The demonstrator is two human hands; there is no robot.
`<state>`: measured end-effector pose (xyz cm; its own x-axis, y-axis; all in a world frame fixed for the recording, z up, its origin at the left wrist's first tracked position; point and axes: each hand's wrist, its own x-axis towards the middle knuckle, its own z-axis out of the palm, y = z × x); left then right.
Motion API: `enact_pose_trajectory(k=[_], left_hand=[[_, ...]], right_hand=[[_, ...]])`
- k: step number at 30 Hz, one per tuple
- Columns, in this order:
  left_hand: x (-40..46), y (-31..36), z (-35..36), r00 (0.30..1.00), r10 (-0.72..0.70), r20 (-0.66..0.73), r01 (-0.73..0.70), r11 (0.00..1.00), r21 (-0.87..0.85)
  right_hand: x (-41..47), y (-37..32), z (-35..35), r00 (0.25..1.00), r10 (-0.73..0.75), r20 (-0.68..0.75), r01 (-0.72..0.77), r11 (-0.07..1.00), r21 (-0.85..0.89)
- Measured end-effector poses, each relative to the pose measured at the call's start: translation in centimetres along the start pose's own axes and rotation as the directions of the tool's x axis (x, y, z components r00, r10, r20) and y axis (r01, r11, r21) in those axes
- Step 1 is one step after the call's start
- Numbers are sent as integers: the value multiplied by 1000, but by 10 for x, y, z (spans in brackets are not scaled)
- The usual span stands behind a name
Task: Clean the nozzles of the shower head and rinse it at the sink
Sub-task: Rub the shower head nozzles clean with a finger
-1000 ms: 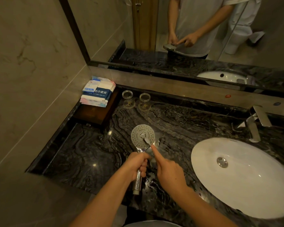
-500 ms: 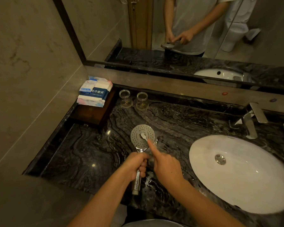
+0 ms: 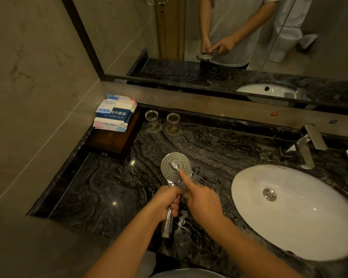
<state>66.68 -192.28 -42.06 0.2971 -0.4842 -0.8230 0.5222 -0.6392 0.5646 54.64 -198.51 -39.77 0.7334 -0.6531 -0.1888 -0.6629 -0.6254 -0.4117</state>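
Packets of white and blue towels sit far left on a dark wooden box, up against the wall. Next to them two small clear glasses stand on the black marble counter, well away from the wet work, likely so they stay clean.

Near the middle, the left hand has its fingers wrapped tight round the shiny handle of the round silver shower head. It holds the head over the counter with the holed face turned up. That way the little nozzles can be seen and reached from above.

The right hand grips a small white toothbrush. Its pointing finger lies straight along the brush, probably to press the bristles down hard. The brush head touches the middle of the shower face. So the scrubbing step looks to be going on, and the rinse is not yet done.

White foamy drips lie on the counter just under the hands.

To the right is the big white oval sink, near the hands. The silver tap stands behind it, and no water can be seen running. Above, the mirror shows the person from the front.
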Motion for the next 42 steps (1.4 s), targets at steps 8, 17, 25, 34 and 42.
enact_pose_trajectory(k=[8, 17, 25, 34, 42], left_hand=[[0, -8, 3, 1000, -20, -15, 21, 998, 51], [2, 0, 1, 998, 52, -43, -52, 999, 13], [2, -5, 1, 997, 51, -53, -48, 997, 56], [5, 0, -4, 1000, 0, -16, -1, 1000, -12], [7, -1, 3, 999, -46, 28, 48, 996, -71]], right_hand=[[-8, 3, 3, 1000, -18, 17, 17, 1000, 26], [-6, -3, 4, 998, -54, 27, 54, 999, 6], [6, -2, -3, 995, -96, -14, 96, 995, -35], [-9, 7, 6, 995, -91, 34, 92, 994, -54], [1, 13, 7, 996, -70, -49, 68, 997, -29]])
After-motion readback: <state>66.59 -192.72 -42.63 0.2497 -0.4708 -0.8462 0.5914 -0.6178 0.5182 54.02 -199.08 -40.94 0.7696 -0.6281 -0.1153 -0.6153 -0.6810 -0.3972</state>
